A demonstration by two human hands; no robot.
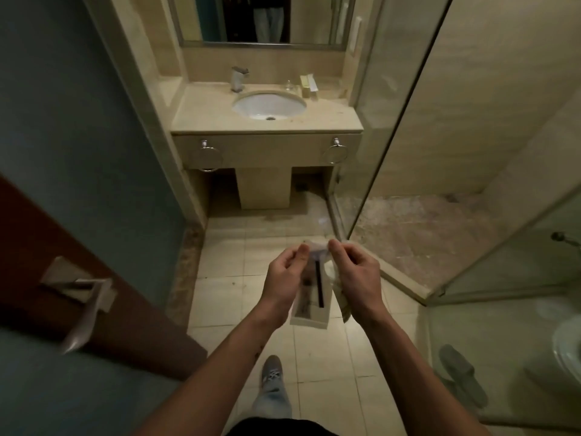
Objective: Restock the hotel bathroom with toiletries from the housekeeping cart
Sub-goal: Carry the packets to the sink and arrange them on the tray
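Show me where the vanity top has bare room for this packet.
Bare: the beige marble counter left of the white oval basin, and the front strip along its edge. Crowded: the back right corner, with clear glassware and yellowish boxes.

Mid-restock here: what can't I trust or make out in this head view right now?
1. Packet, pinched by the left hand and right hand: head view, blurred and part-covered by the fingers, contents unclear.
2. Boxes at the back right of the counter: head view, too small and dim to identify.
3. Toilet: cut off by the right edge.
4. Housekeeping cart: not in frame.
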